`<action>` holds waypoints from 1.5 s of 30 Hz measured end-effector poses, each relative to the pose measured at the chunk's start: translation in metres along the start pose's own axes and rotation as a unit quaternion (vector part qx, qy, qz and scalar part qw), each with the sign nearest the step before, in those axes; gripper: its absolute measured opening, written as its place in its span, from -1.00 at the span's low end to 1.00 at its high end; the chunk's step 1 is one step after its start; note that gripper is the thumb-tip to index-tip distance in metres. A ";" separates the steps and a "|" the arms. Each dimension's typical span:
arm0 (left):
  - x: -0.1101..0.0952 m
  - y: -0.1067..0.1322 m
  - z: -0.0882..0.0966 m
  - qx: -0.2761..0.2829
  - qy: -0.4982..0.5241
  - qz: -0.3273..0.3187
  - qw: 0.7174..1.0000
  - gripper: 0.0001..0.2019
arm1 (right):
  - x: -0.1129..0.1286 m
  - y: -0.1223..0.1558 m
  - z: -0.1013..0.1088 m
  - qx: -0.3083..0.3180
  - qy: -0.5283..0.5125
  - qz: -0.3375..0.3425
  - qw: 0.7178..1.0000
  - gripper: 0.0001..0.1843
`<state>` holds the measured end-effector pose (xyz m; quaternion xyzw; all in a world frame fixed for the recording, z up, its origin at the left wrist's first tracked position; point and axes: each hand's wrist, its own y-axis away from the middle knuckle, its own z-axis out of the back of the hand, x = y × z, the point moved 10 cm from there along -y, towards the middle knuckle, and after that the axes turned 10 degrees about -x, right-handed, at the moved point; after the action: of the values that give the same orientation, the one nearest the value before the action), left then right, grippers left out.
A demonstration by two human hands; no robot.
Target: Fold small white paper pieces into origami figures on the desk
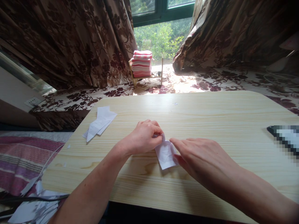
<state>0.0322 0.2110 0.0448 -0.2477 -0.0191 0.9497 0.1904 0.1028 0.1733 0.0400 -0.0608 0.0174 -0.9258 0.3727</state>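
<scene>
A small piece of white paper [166, 155] with crease lines lies on the wooden table, between my two hands. My left hand [148, 135] pinches its upper left corner, and a bit of the paper curls up at the fingertips. At the paper's right side is my right hand [198, 154], its fingers stretched out and the thumb along the right edge. The fingertips of the right hand are close to the paper's top edge; whether they press on it I cannot tell.
Folded white papers [100, 123] lie at the table's left. More paper scraps [39, 207] and a dark cable [35, 198] are at the lower left. A dark-edged device [286, 137], partly blurred, sits at the right edge. Pink-and-white folded cloths [141, 63] are stacked by the window.
</scene>
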 end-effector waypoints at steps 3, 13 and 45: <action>0.000 0.000 -0.001 -0.003 -0.001 -0.003 1.000 -0.77 | -0.001 0.000 0.003 -0.010 -0.033 0.003 0.999 -0.85; 0.002 0.000 -0.001 -0.014 0.001 0.019 1.000 -0.83 | -0.004 0.002 -0.008 0.062 -0.033 -0.022 0.997 -0.87; 0.001 0.002 -0.004 0.024 0.013 -0.003 1.000 -0.83 | -0.006 0.003 -0.012 0.065 -0.058 -0.021 0.996 -0.82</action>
<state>0.0327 0.2093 0.0405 -0.2555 0.0055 0.9461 0.1991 0.1082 0.1752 0.0274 -0.0901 -0.0654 -0.9275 0.3569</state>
